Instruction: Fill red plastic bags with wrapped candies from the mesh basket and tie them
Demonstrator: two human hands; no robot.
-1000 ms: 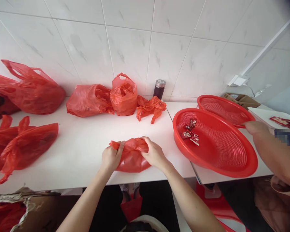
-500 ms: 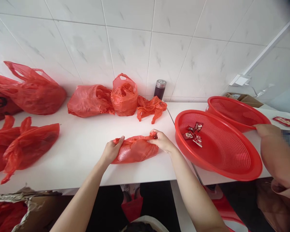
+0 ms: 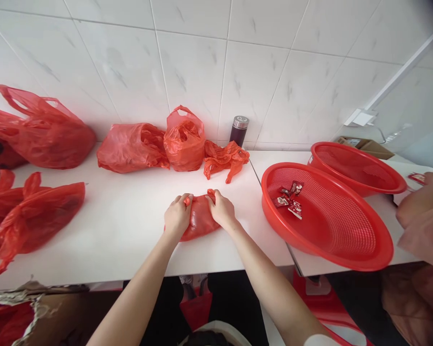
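A filled red plastic bag [image 3: 202, 218] lies on the white table in front of me, its contents hidden by the film. My left hand [image 3: 177, 214] is closed on its left end, with a tuft of film poking up by the thumb. Closed on the right part of the bag is my right hand [image 3: 221, 209], and another bit of film sticks out above those fingers. Just behind the hands lies a crumpled red bag [image 3: 226, 159].
Right of my hands stands a red perforated basket [image 3: 328, 226] with several small wrapped packets [image 3: 290, 201]; a second basket [image 3: 361, 166] is behind. Red bags [image 3: 130, 149] and a dark flask [image 3: 239, 130] line the wall. A co-worker's hand [image 3: 431, 185] is far right.
My two hands have come closer together, bunching the bag shorter between them. The co-worker's hand has left the rear basket's rim and moved right, to the packets there.
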